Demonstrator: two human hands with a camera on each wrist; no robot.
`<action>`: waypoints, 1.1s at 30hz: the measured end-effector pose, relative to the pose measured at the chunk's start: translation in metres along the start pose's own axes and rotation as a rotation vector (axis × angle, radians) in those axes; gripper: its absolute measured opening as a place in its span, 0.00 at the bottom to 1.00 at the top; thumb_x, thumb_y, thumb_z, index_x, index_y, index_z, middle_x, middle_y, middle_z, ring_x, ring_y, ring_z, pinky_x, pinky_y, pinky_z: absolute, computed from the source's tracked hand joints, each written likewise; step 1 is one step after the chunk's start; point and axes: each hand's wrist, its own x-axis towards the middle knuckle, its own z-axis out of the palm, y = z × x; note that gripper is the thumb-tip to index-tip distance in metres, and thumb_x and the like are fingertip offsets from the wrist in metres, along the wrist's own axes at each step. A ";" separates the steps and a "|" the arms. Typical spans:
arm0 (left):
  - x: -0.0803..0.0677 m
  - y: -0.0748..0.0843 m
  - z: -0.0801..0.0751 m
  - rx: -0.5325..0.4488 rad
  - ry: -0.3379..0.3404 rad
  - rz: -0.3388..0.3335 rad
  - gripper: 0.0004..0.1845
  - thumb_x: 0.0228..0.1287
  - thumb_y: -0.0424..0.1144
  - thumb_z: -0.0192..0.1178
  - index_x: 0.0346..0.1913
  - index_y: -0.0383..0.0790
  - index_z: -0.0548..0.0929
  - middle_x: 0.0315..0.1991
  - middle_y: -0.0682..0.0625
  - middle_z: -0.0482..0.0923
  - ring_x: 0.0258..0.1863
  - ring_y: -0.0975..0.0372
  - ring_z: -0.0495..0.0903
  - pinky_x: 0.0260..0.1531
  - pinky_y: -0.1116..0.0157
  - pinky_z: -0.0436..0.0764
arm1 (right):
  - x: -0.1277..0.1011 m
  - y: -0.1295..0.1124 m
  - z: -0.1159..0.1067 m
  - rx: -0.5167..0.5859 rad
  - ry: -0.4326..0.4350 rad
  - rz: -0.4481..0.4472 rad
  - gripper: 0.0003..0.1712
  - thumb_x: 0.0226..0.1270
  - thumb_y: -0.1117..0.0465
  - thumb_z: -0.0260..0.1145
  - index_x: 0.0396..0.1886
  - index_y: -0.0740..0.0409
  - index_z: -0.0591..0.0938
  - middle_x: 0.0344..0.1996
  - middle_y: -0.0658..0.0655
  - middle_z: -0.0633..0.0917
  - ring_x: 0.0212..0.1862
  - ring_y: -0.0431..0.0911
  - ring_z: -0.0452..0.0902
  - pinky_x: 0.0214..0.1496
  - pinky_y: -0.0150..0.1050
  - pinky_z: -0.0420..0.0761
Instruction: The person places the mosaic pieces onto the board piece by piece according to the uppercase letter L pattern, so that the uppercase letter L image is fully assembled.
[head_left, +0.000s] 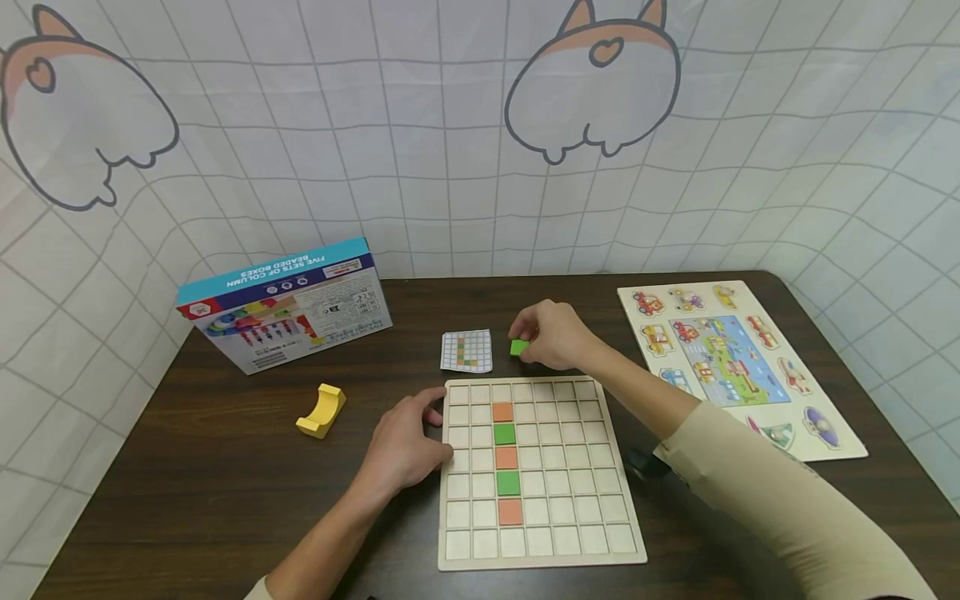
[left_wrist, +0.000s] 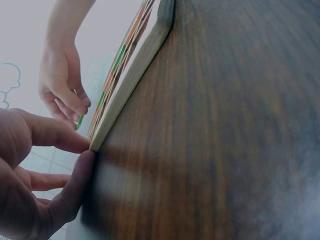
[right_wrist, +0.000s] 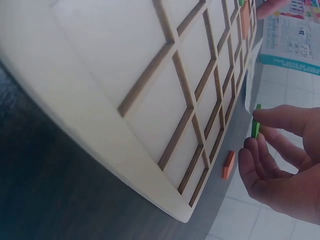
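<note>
The right hand (head_left: 551, 335) pinches a green tile (head_left: 519, 347) between thumb and fingertips, just beyond the far edge of the wooden grid board (head_left: 555, 533). An orange tile (right_wrist: 228, 164) lies on the counter (head_left: 225, 483) close by. The left hand (head_left: 405, 446) rests with relaxed fingers against the board's left edge. A pattern card (head_left: 467, 350) lies left of the green tile, toward the counter's far edge.

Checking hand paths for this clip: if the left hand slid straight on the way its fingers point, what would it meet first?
The left hand points right and its fingers already touch the board's left edge, so it would push the board first, probably.
</note>
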 end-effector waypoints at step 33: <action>-0.001 0.001 -0.001 -0.002 -0.007 -0.008 0.42 0.46 0.28 0.74 0.71 0.42 0.77 0.43 0.47 0.79 0.40 0.53 0.74 0.36 0.60 0.69 | -0.025 0.000 -0.001 0.001 -0.005 -0.070 0.13 0.56 0.69 0.76 0.42 0.58 0.89 0.35 0.54 0.88 0.41 0.45 0.81 0.47 0.41 0.81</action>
